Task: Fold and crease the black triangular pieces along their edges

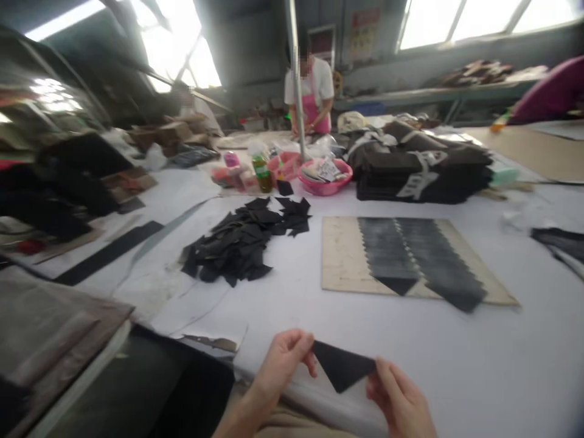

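Left hand (285, 362): thumb and fingers pinching one corner of black piece (342, 365). Right hand (401, 395): pinching the opposite corner. Piece is held up between both hands, near edge of white table (292, 298), long side on top, point toward 6 o'clock. Directions below taken from the piece. Dark panel (182, 383) at 9, low. Pale board (342, 267) at 1, with two dark rows (387, 249) on it, edges toothed, near ends overhanging the board. Loose heap of black scraps (232, 249) at 11. Farther out: pink basin (325, 187) at 12, filled; green-labelled bottle (261, 173) at 11; stack of dark material (387, 176) at 1, beyond board. Co-worker in pink apron (311, 109) at 12, behind pole (296, 79).
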Demonstrator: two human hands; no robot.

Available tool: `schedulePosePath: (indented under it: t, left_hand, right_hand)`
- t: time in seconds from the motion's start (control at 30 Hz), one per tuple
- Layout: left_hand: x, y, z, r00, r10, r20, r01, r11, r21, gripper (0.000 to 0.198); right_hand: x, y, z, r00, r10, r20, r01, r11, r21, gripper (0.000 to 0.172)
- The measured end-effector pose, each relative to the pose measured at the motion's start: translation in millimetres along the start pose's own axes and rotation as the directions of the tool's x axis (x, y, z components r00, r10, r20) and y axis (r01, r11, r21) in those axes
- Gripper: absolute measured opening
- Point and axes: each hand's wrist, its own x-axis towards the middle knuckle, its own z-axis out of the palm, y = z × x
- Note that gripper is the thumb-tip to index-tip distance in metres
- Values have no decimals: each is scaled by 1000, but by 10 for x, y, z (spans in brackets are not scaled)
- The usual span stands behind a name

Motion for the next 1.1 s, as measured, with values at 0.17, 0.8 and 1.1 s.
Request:
schedulePosePath:
  t: [0.17,0.8,1.1]
  left_hand:
    - [-36,-86,51,990,-108,89,120,981,-153,43]
    - [-40,-134,254,982,-179,55,183,981,-69,44]
    - [-49,-106,246,980,-176,94,179,984,-21,41]
  right_hand:
    - [-130,-47,121,999,50,1,-48,958,282,41]
    - [-62,-120,43,997,-76,-6,75,992,-100,38]
    - [13,-244,9,964,-75,257,133,967,-217,28]
